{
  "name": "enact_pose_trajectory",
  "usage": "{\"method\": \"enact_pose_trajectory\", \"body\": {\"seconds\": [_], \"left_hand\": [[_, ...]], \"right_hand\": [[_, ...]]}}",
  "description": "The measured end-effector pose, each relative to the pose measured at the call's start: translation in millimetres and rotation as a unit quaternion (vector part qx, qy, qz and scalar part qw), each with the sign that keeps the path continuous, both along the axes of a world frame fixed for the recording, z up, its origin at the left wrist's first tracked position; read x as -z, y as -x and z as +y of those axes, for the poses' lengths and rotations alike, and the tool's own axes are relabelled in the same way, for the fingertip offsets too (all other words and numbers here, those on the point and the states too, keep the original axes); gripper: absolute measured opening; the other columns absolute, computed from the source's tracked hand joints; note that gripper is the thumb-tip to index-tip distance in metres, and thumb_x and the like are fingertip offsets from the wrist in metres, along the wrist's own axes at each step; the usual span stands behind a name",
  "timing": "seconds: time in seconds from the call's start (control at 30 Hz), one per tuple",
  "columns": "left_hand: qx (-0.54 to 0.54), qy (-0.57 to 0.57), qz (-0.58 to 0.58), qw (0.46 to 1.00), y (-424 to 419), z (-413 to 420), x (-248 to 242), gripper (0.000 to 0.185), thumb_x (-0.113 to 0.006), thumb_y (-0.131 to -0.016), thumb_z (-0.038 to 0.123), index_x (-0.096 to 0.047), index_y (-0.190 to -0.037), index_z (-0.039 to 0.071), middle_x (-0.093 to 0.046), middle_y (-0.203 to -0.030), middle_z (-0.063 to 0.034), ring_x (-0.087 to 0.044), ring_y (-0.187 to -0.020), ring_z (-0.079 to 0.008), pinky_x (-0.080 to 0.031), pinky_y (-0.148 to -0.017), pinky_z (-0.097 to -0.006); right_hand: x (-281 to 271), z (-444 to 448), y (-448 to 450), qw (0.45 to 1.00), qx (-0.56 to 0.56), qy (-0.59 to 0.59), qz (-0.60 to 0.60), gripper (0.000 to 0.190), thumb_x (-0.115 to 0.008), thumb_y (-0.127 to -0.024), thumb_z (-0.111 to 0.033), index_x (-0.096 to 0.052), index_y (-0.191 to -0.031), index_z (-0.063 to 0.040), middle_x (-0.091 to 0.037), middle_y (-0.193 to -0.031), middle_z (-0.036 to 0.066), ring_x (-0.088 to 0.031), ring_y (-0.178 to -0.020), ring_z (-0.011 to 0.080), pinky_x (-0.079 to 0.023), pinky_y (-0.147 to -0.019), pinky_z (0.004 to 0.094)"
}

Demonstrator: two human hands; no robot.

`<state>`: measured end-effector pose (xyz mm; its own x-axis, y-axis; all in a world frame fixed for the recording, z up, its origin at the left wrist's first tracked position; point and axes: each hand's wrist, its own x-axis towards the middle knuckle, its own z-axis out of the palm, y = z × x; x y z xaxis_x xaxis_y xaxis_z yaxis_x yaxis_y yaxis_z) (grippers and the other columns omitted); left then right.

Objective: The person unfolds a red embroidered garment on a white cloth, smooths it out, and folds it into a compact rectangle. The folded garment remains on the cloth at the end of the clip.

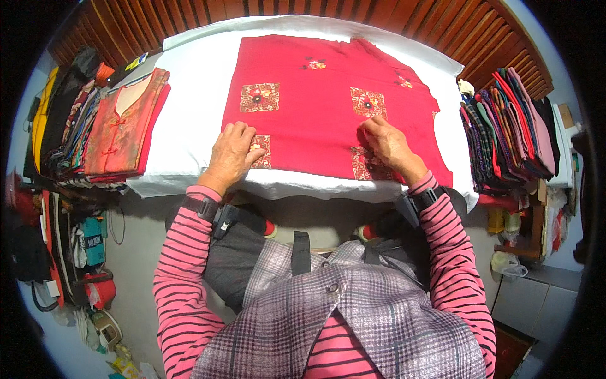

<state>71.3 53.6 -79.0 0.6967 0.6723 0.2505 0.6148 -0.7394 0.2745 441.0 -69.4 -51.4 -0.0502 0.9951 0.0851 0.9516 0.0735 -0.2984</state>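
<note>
A red garment (307, 104) with patterned square patches and small embroidered flowers lies spread on a white cloth (194, 99). My left hand (233, 154) rests on its left side near the front edge, thumb apart from the fingers and partly over a patch (262, 142). At the front right, my right hand (386, 142) touches the garment with bent fingers, between an upper patch (368, 100) and a lower patch (363, 166). The fingertips there are partly hidden, so whether they pinch the fabric is unclear.
Folded clothes, with a red-orange patterned garment (120, 128) in front, stand on the left. More folded clothes (511, 123) are packed upright on the right. Brown wooden slats (293, 7) rise behind the white cloth. A red container (100, 291) sits low at the left.
</note>
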Motion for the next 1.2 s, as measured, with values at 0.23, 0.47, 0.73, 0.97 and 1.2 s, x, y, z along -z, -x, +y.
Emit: {"method": "enact_pose_trajectory", "body": {"seconds": [0.23, 0.47, 0.73, 0.97, 1.2], "left_hand": [[-0.043, 0.037, 0.021, 0.998, -1, -3, -7, 0.050, -0.079, -0.083, 0.034, -0.061, -0.119, 0.003, -0.055, -0.109, -0.0132, -0.056, -0.103, -0.0308, -0.049, -0.091, -0.0435], [-0.058, 0.072, 0.021, 0.996, -1, -3, -11, 0.054, -0.081, -0.081, 0.034, -0.060, -0.119, 0.003, -0.054, -0.109, -0.0132, -0.056, -0.103, -0.0311, -0.050, -0.091, -0.0437], [-0.060, 0.077, 0.018, 0.995, 1, 0, -6, 0.054, -0.082, -0.080, 0.036, -0.061, -0.118, 0.003, -0.054, -0.108, -0.0128, -0.057, -0.103, -0.0316, -0.050, -0.091, -0.0437], [-0.066, 0.087, 0.027, 0.994, 0, 1, -8, 0.054, -0.082, -0.080, 0.036, -0.060, -0.117, 0.004, -0.054, -0.106, -0.0131, -0.057, -0.102, -0.0316, -0.050, -0.091, -0.0438], [-0.060, 0.081, 0.016, 0.995, 0, 1, -8, 0.052, -0.082, -0.081, 0.035, -0.060, -0.116, 0.003, -0.054, -0.105, -0.0134, -0.057, -0.101, -0.0323, -0.050, -0.090, -0.0438]], "right_hand": [[-2, 2, 3, 0.996, -0.063, 0.059, -0.018, 0.020, -0.061, -0.090, -0.011, -0.060, -0.110, -0.011, -0.058, -0.111, 0.015, -0.065, -0.098, 0.0394, -0.055, -0.079, 0.0491], [3, 0, -16, 0.993, -0.090, 0.067, -0.023, 0.023, -0.063, -0.088, -0.012, -0.058, -0.110, -0.008, -0.060, -0.101, 0.015, -0.065, -0.094, 0.0396, -0.055, -0.077, 0.0488], [10, -3, -12, 0.999, -0.026, 0.007, -0.022, 0.020, -0.065, -0.086, -0.015, -0.057, -0.102, -0.006, -0.059, -0.102, 0.016, -0.066, -0.089, 0.0396, -0.055, -0.074, 0.0501], [4, -6, -11, 0.998, -0.041, 0.020, -0.050, 0.020, -0.065, -0.086, -0.016, -0.056, -0.102, -0.007, -0.058, -0.105, 0.015, -0.065, -0.088, 0.0401, -0.055, -0.072, 0.0511], [29, -2, -18, 0.993, 0.084, -0.082, 0.021, 0.017, -0.065, -0.089, -0.013, -0.055, -0.101, -0.006, -0.058, -0.104, 0.017, -0.064, -0.090, 0.0426, -0.054, -0.074, 0.0514]]}}
